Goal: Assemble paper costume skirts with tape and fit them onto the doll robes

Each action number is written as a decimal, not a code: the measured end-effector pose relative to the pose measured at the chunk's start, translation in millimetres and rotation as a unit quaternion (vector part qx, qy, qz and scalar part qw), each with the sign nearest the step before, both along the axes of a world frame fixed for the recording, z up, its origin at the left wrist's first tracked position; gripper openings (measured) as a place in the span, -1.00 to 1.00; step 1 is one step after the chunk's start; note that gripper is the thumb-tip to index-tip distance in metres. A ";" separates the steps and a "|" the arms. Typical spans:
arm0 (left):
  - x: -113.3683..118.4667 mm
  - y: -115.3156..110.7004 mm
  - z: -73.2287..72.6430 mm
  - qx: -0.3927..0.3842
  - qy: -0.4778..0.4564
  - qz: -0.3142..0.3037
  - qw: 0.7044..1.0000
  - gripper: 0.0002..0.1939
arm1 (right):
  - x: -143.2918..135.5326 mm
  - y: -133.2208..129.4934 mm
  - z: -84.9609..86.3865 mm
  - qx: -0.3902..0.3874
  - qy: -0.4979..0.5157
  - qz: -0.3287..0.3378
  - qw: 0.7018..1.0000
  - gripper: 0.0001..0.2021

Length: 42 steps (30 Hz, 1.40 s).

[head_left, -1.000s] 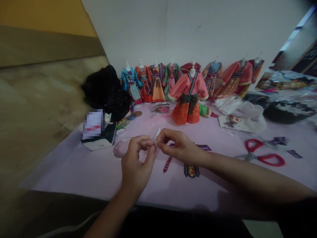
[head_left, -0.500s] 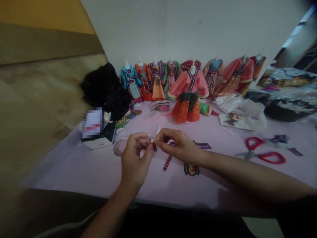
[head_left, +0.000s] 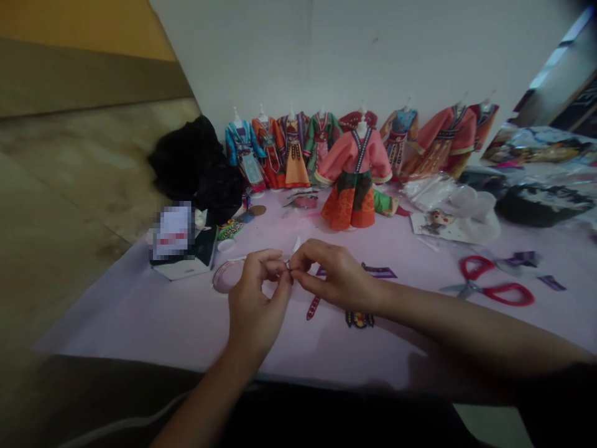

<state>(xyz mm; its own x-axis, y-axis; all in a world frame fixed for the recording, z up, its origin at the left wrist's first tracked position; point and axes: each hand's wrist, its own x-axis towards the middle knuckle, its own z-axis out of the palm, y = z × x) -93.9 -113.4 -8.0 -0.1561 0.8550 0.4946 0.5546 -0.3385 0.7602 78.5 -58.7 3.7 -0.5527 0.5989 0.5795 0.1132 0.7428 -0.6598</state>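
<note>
My left hand (head_left: 256, 302) and my right hand (head_left: 338, 277) meet fingertip to fingertip above the table, both closed in a pinch. Between them is a tiny dark-and-white piece (head_left: 288, 264), mostly hidden by the fingers, so its kind is unclear. Beneath and beside my right hand lie a dark red patterned strip (head_left: 313, 307), a purple trim strip (head_left: 380, 272) and a dark embroidered piece (head_left: 359, 320). Left of my left hand is an oval trim loop (head_left: 219, 277) on the pink cloth.
Red-handled scissors (head_left: 476, 289) lie at the right. A doll form in a pink jacket and orange skirt (head_left: 352, 199) stands behind my hands, with several dressed forms along the wall. A box (head_left: 186, 267), a black bag (head_left: 196, 165) and plastic packaging (head_left: 476, 214) are around.
My fingertips have drawn closer together. The small dark red and white piece that showed between them is now mostly covered. The view has shifted slightly.
</note>
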 end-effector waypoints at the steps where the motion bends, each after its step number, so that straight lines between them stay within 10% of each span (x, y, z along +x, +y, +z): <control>1: -0.2 -1.2 0.2 0.015 0.042 0.009 0.999 -0.73 | 0.3 0.8 -1.2 0.010 -0.006 -0.003 1.000 -0.95; 12: 2.1 -6.5 7.8 0.075 0.236 0.006 0.969 -0.64 | 1.6 1.1 -1.3 0.010 -0.032 -0.009 0.999 -0.88; 27: 4.1 -5.4 7.5 0.012 0.099 -0.059 0.993 -0.70 | -1.8 -0.1 1.4 -0.170 0.022 0.034 0.985 -0.90; 42: 1.0 -3.8 8.8 -0.008 0.066 -0.083 0.994 -0.70 | 0.0 3.0 0.8 -0.189 0.017 0.080 0.979 -0.90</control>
<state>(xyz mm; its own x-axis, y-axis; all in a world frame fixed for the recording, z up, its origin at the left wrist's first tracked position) -93.0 -117.1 0.9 0.0531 0.8712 0.4881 0.5872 -0.4226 0.6904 78.5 -55.7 4.6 -0.6413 0.6812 0.3531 -0.0120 0.4513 -0.8923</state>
